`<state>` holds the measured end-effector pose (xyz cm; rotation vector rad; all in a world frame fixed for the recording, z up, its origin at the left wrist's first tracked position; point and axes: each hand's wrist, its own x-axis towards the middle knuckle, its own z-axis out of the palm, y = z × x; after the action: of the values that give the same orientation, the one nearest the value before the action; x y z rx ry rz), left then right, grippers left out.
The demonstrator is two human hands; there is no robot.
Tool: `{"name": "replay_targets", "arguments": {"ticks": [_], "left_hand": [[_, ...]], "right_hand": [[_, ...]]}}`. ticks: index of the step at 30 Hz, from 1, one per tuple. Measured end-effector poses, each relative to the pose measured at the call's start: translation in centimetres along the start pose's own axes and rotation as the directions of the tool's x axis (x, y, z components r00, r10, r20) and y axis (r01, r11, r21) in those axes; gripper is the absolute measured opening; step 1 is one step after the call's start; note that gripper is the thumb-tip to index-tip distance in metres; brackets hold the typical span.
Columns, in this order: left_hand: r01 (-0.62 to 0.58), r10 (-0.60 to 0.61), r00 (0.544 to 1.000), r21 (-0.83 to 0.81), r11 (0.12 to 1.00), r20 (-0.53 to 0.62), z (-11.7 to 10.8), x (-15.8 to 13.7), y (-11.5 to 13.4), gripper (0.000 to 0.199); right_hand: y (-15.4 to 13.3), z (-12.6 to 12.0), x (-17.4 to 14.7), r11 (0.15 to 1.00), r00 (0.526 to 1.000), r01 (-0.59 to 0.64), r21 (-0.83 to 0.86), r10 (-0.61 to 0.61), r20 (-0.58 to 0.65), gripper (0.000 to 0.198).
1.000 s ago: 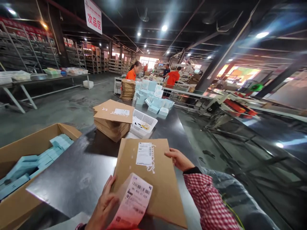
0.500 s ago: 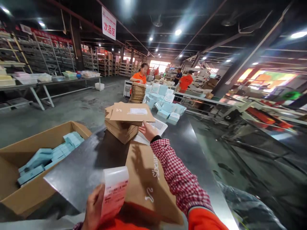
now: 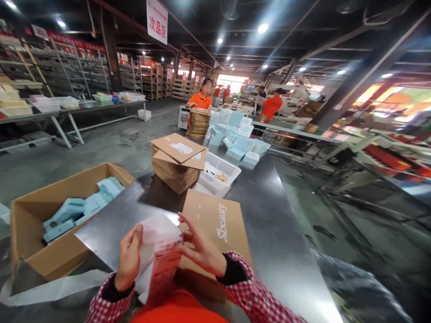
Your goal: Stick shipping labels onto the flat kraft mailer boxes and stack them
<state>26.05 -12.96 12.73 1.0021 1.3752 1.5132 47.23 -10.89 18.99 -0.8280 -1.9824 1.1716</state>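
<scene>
My left hand (image 3: 129,258) is closed on a strip of printed labels (image 3: 163,264), close to my body. Its white backing is curled up, and the printed face has a reddish tint. At the strip's right edge is my right hand (image 3: 202,253), fingers apart; whether they grip the edge I cannot tell. Under and beyond this hand a flat brown cardboard mailer (image 3: 215,220) with white lettering lies on the metal table (image 3: 266,224). Farther off, a stack of brown mailers (image 3: 175,172) carries a mailer with a white label (image 3: 183,148) on top.
A white perforated basket (image 3: 220,168) with a yellow-handled tool stands behind the mailer. Light blue boxes (image 3: 240,143) are heaped at the table's far end. On the left, a cardboard carton (image 3: 50,264) holds more blue boxes. A co-worker (image 3: 200,101) stands behind another mailer stack.
My right hand has left the mailer on the stack and come back to the label strip. That mailer now lies turned on top. My left hand has raised the strip slightly.
</scene>
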Motion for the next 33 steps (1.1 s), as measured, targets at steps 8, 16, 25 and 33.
{"name": "replay_targets", "arguments": {"ticks": [8,16,25,33], "left_hand": [[-0.404,0.233,0.868,0.351,0.845,0.438,-1.7,-2.6,6.5,0.061],[-0.254,0.124,0.943,0.425,0.869,0.309,1.5,-4.1,5.2,0.025],[-0.284,0.015,0.821,0.385,0.878,0.57,0.9,-3.6,-0.1,0.037],[-0.447,0.123,0.664,0.259,0.856,0.738,2.6,-2.7,-3.3,0.031]], "right_hand": [[-1.9,0.5,0.2,0.98,0.995,0.094,-0.177,-0.089,0.038,0.017],[-0.2,1.4,-1.3,0.98,0.994,0.058,-0.191,-0.075,-0.08,0.015],[-0.4,-2.4,-5.9,0.96,0.938,-0.09,-0.265,-0.007,-0.346,0.017],[6.2,-16.0,-2.1,0.942,0.792,-0.334,-0.024,0.267,-0.549,0.045]]}}
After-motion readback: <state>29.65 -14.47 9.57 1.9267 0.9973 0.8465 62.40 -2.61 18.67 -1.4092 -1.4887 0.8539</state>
